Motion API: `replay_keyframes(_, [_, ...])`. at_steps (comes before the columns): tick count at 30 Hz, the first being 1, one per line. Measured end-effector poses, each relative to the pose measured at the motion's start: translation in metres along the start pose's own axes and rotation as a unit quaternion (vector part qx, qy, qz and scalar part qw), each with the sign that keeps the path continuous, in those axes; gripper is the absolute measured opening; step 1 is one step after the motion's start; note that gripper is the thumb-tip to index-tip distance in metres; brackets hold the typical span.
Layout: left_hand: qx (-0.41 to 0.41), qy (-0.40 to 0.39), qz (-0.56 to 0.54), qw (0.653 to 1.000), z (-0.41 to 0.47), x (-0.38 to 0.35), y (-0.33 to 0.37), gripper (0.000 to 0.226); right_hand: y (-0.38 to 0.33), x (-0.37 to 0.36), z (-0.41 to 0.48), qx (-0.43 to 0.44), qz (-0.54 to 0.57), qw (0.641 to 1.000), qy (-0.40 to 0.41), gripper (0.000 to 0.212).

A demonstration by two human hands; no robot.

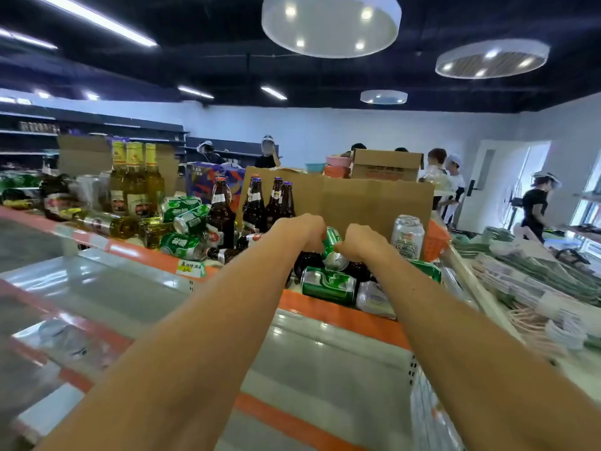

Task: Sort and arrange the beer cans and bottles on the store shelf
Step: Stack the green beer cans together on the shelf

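A: The tilted green can [332,245], what is it made of?
B: Metal, with glossy green print and a bare, shiny silver end. The lying green can [328,284] looks the same.
A: The bottles?
B: The brown bottles [255,205] are dark, smooth, shiny glass with paper labels; the yellow bottles [135,182] are clear glass.
A: Behind them?
B: A cardboard sheet [361,200], matt brown and creased. The shelf [309,348] is smooth, glossy grey with bright reflections; its orange edge strip [341,315] looks matt.

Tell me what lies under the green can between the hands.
Beneath the held green can, dark brown bottles and a second green can on its side. They hide whatever lies deeper.
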State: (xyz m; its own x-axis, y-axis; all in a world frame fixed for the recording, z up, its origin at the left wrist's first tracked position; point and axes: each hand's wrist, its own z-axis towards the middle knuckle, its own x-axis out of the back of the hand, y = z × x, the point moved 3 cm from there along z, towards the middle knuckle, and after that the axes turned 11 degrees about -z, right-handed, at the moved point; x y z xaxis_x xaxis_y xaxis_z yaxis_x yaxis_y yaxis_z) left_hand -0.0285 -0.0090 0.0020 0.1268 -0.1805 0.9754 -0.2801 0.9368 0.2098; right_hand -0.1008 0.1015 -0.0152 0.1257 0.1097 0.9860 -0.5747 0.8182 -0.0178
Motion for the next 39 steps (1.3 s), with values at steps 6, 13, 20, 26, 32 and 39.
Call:
replay_keyframes(6, [0.005,-0.009,0.013,1.0,0.025,-0.02,-0.018,0.033,-0.01,-0.04,0.01,-0.056,0.026,0.997,0.049,0.064])
replay_keyframes(13, [0.0,0.01,-0.007,1.0,0.022,-0.02,-0.043,0.038,-0.012,-0.043,0.019,-0.109,0.069,0.987,0.098,0.064])
replay_keyframes(20, [-0.002,0.05,-0.11,0.993,0.011,-0.005,-0.057,0.072,-0.005,0.039,0.016,-0.033,0.204,0.961,0.184,0.072])
replay_keyframes(26, [-0.025,0.047,-0.364,0.93,-0.013,0.019,-0.054,0.065,-0.046,0.089,0.008,0.103,0.277,0.95,0.1,0.072])
replay_keyframes(32, [0.038,0.185,-0.403,0.896,-0.053,0.027,-0.112,0.059,-0.115,0.084,0.014,0.186,0.373,0.908,0.034,0.034])
replay_keyframes(39, [0.151,0.321,-0.441,0.824,-0.095,0.018,-0.201,0.071,-0.227,0.068,0.009,0.304,0.37,0.877,0.036,0.043])
